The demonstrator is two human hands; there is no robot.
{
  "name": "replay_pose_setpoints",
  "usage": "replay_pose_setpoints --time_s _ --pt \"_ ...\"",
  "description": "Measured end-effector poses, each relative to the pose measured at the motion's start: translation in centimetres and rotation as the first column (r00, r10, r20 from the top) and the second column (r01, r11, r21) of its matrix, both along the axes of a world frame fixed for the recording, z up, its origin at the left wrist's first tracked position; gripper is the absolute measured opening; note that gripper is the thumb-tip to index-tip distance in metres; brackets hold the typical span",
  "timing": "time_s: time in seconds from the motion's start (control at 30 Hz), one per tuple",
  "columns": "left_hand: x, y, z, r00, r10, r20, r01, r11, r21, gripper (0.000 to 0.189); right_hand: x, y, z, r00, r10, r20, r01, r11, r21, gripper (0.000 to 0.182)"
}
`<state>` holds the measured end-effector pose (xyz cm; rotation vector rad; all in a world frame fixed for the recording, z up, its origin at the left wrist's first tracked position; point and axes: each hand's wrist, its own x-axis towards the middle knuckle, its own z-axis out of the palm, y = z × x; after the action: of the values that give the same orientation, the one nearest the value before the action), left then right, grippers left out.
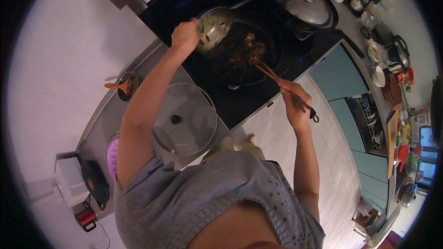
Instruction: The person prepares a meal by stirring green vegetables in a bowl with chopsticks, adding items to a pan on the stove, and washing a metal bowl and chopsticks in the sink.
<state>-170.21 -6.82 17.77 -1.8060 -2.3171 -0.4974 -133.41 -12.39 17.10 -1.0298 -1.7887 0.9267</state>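
My left hand (186, 36) grips the rim of a metal bowl (218, 31), tilted on its side over the left part of a dark wok (268, 45). Greenish-yellow residue coats the inside of the bowl. Browned pieces of food (247, 52) lie in the wok on the black hob (214, 83). My right hand (296, 102) holds a pair of wooden chopsticks (268, 70), their tips among the food. A black handle end with a ring (314, 114) shows beyond this hand; whether the hand also grips it is hidden.
A large glass lid (185, 121) lies on the counter at left. Near the wall stands a small bowl (124, 93) with an orange utensil (116, 85) in it. A lidded pot (303, 5) occupies the hob's far right. Bowls, bags and bottles crowd the right-hand counter (356, 34).
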Motion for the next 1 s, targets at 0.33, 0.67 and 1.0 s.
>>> replay_pose_setpoints --time_s 0.33,0.67,1.0 --pt "-2.3 -0.8 -1.8 0.531 0.255 0.808 -0.043 0.96 -0.275 0.022 1.6 -1.4 1.0 0.999 -0.033 0.01 0.033 0.999 0.025 0.008" --pt "-2.9 -3.3 -2.3 -0.045 0.256 0.966 0.011 0.967 -0.256 0.034 -0.6 -0.7 2.1 0.992 0.033 -0.119 -0.014 0.988 0.154 0.007" --pt "-2.3 -5.3 -1.5 -0.08 0.235 0.969 0.107 0.968 -0.226 0.032 -6.6 2.3 3.7 0.986 0.156 -0.051 -0.15 0.983 0.11 0.012"
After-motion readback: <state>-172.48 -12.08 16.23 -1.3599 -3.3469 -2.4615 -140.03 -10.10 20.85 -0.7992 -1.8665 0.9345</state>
